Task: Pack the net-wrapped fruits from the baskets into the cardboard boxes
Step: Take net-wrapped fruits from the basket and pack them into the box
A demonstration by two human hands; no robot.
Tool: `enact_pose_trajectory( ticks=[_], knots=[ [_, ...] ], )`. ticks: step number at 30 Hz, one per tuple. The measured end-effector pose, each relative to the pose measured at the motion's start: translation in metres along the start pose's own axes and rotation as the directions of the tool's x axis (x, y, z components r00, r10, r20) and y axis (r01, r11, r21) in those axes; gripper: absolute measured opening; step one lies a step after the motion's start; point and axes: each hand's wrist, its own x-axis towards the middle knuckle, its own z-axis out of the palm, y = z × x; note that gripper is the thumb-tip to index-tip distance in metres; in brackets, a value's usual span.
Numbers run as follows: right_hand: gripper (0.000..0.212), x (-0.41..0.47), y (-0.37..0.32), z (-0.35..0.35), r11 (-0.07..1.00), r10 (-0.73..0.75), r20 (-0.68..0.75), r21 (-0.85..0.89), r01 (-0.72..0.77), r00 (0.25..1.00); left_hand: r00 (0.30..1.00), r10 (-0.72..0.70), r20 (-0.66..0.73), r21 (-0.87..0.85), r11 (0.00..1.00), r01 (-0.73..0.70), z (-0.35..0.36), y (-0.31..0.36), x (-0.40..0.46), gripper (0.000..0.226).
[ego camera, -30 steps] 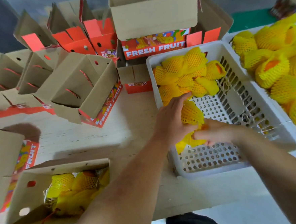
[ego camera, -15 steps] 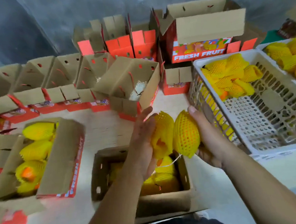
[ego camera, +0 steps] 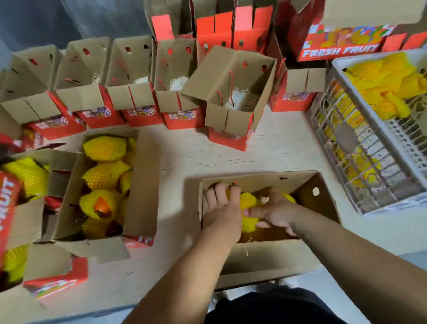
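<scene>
**Desk editor:** Where are the net-wrapped fruits (ego camera: 247, 211) in this frame?

**Photographer:** Lower centre, inside the open cardboard box (ego camera: 308, 198) nearest the person. Half a second ago both hands held them in the air above that box; a second ago the hands were in the white basket (ego camera: 371, 188) at right, lifting them out.

**Desk editor:** And the hands themselves?

**Photographer:** Both are down in the box. The left hand (ego camera: 222, 206) has its fingers curled over a fruit at the box's far left corner. The right hand (ego camera: 274, 212) lies on the yellow netting beside it; whether it grips or only presses, I cannot tell.

**Desk editor:** What does that mean for the job?

**Photographer:** These two fruits have gone from basket to box, apparently being seated, not yet let go. This box looks only partly filled.

**Desk editor:** Around it?

**Photographer:** A filled box (ego camera: 108, 184) sits centre left, with more fruit showing in cartons along the left edge. A row of unfilled boxes (ego camera: 130, 74) runs across the upper frame on the desk (ego camera: 277, 144). The basket holds a remaining heap at upper right, so packing appears far from finished.
</scene>
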Motion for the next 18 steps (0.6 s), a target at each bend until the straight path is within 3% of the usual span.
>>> enact_pose_trajectory(
  ticks=[3, 6, 8, 10, 12, 16, 18],
  knots=[
    [0.068, 0.000, -0.011, 0.009, 0.948, -0.097, -0.046, -0.309, 0.078, 0.994, 0.999, -0.044, -0.011, 0.082, 0.996, 0.044, -0.002, 0.004, -0.003, 0.060],
    [0.042, -0.008, -0.016, -0.001, 0.888, -0.239, -0.134, -0.432, 0.160, 0.962, 0.978, 0.024, -0.209, 0.010, 1.000, -0.022, -0.014, 0.010, -0.013, 0.042],
    [0.023, -0.017, -0.012, -0.012, 0.896, -0.326, -0.222, -0.383, 0.225, 0.919, 0.960, 0.069, -0.270, -0.091, 0.991, -0.097, -0.025, 0.018, -0.015, 0.029],
    [0.013, -0.026, -0.005, -0.025, 0.912, -0.380, -0.248, -0.262, 0.316, 0.891, 0.968, 0.125, -0.216, -0.293, 0.938, -0.187, -0.037, 0.033, -0.009, 0.022],
    [0.015, -0.033, -0.001, -0.039, 0.901, -0.432, -0.282, -0.182, 0.395, 0.856, 0.965, 0.184, -0.189, -0.456, 0.853, -0.252, -0.043, 0.054, 0.002, 0.019],
    [0.035, -0.038, 0.003, -0.082, 0.839, -0.515, -0.420, -0.068, 0.540, 0.747, 0.950, 0.243, -0.198, -0.565, 0.763, -0.313, -0.041, 0.110, 0.026, 0.019],
    [0.034, -0.038, 0.007, -0.112, 0.814, -0.529, -0.469, -0.046, 0.579, 0.707, 0.935, 0.278, -0.218, -0.596, 0.722, -0.353, -0.035, 0.144, 0.039, 0.019]
  ],
)
